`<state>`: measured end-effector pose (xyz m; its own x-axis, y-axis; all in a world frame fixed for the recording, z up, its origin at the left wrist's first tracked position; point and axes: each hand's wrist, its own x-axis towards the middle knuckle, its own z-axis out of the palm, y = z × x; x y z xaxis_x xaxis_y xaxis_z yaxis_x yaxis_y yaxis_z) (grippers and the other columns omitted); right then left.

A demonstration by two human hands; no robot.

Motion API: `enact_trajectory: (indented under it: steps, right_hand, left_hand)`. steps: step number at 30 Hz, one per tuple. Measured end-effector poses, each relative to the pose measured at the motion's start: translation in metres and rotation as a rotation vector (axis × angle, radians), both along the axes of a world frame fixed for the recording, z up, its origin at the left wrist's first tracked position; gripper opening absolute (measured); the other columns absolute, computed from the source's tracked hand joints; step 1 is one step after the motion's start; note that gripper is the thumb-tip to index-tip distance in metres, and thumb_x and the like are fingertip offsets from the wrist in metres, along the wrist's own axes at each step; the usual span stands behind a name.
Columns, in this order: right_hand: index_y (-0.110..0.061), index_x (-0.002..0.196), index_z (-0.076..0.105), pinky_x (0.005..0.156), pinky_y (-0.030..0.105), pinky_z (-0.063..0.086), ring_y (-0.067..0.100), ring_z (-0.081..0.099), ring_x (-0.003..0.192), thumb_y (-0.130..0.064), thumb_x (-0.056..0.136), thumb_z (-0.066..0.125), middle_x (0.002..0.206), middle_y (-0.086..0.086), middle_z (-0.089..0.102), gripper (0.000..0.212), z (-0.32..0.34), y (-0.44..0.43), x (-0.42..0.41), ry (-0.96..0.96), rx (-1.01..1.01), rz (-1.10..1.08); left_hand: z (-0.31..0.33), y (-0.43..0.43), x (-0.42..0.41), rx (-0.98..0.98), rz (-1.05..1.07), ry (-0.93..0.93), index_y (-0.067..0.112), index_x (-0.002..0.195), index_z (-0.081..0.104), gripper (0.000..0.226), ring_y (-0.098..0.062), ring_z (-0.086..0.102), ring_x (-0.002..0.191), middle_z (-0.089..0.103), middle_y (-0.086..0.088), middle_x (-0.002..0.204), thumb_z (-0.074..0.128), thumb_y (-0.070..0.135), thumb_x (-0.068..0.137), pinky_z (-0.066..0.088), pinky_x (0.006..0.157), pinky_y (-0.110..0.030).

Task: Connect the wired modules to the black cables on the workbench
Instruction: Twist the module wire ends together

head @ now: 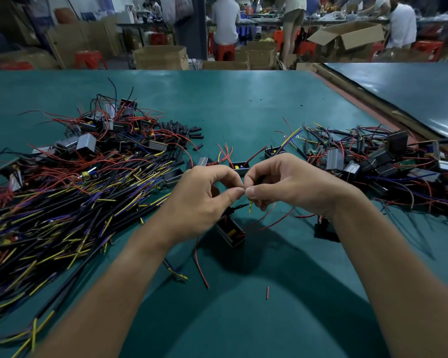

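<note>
1. Head view, my grip: my left hand point(204, 200) and right hand point(287, 184) meet above the middle of the green surface point(243, 99). The thumb and forefinger of each pinch the same tiny wire ends point(244, 189). My other fingers point(267, 202) curl loosely and hold nothing.
2. Head view, the work: the module point(230, 232) I am joining sits tilted just below my left hand, and I cannot tell whether it rests or hangs. Its red wire point(277, 220) loops out to the right. The black cable point(237, 208) passes under my left palm, with a yellow-tipped strand dangling beside the pinch.
3. Head view, what could go wrong:
   - The strands look fine, so an uneven twist or an early release would, I judge, let the joint spring apart.
   - The module's own weight could tug the ends out.
   - With so many colours close by, I could pair the wrong strand.
4. Head view, the count:
   - two hands
   - one module in work
   - one black module point(326, 228) by my right wrist
   - four loose modules point(239, 167) just beyond my hands
   - one short red offcut point(267, 292)
   - too tangled to count: the heap of black cables point(62, 215) on the left, the module heaps point(373, 161) at right and upper left, and the black sleeve pieces point(181, 127)
</note>
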<state>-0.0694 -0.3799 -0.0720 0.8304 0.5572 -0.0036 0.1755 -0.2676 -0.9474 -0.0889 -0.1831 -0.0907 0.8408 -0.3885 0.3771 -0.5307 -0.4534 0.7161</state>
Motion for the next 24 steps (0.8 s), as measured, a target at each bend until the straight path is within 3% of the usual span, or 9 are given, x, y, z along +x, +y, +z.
enact_trajectory:
  steps: [2, 6, 11, 18, 21, 24]
  right_hand:
    - [-0.003, 0.081, 0.064, 0.061, 0.020, 0.051, 0.019, 0.055, 0.063, 0.002, 0.090, 0.064, 0.063, 0.004, 0.060, 0.010, 0.000, 0.001, 0.000, -0.015, 0.007, -0.006]
    - [0.000, 0.082, 0.064, 0.060, 0.020, 0.050, 0.017, 0.055, 0.060, 0.003, 0.090, 0.064, 0.063, 0.006, 0.059, 0.008, 0.000, 0.002, 0.000, -0.055, 0.001, -0.016]
    - [-0.004, 0.080, 0.063, 0.058, 0.019, 0.047, 0.016, 0.055, 0.056, 0.003, 0.090, 0.063, 0.061, 0.007, 0.059, 0.012, -0.001, 0.006, 0.000, -0.147, -0.036, -0.048]
    - [0.000, 0.084, 0.061, 0.057, 0.020, 0.046, 0.012, 0.056, 0.055, 0.000, 0.091, 0.061, 0.061, 0.001, 0.060, 0.008, -0.003, 0.010, -0.001, -0.256, -0.119, -0.053]
    - [-0.004, 0.086, 0.060, 0.058, 0.021, 0.048, 0.016, 0.058, 0.059, 0.002, 0.092, 0.061, 0.069, 0.005, 0.062, 0.008, -0.002, 0.011, 0.000, -0.226, -0.047, -0.062]
    - [-0.007, 0.089, 0.059, 0.058, 0.025, 0.051, 0.019, 0.058, 0.061, 0.003, 0.094, 0.058, 0.072, -0.003, 0.062, 0.011, -0.001, 0.011, -0.001, -0.181, 0.038, -0.071]
  left_hand:
    - [-0.001, -0.001, 0.001, 0.001, -0.016, 0.051, 0.025, 0.078, 0.058, 0.021, -0.002, 0.031, 0.041, 0.053, 0.024, 0.054, 0.063, 0.012, 0.093, 0.025, 0.043, -0.012]
    - [-0.003, -0.001, 0.002, -0.068, -0.047, 0.174, 0.021, 0.077, 0.056, 0.022, -0.015, 0.036, 0.044, 0.047, 0.011, 0.053, 0.057, 0.011, 0.096, 0.026, 0.042, -0.028]
    - [0.001, -0.001, 0.003, -0.175, -0.050, 0.234, 0.014, 0.078, 0.058, 0.020, -0.017, 0.037, 0.042, 0.051, -0.004, 0.065, 0.056, 0.006, 0.096, 0.028, 0.040, -0.026]
    - [0.002, -0.002, 0.004, -0.308, -0.082, 0.488, 0.006, 0.079, 0.056, 0.022, -0.010, 0.035, 0.038, 0.053, -0.001, 0.064, 0.048, 0.004, 0.099, 0.027, 0.038, -0.016]
    - [0.003, -0.001, 0.005, -0.343, -0.035, 0.515, 0.008, 0.078, 0.059, 0.021, -0.010, 0.036, 0.037, 0.056, 0.001, 0.063, 0.052, 0.005, 0.097, 0.027, 0.037, -0.016]
    - [0.003, 0.000, 0.005, -0.369, -0.006, 0.508, 0.009, 0.080, 0.063, 0.015, -0.010, 0.038, 0.038, 0.059, 0.005, 0.063, 0.057, 0.007, 0.094, 0.030, 0.038, -0.017]
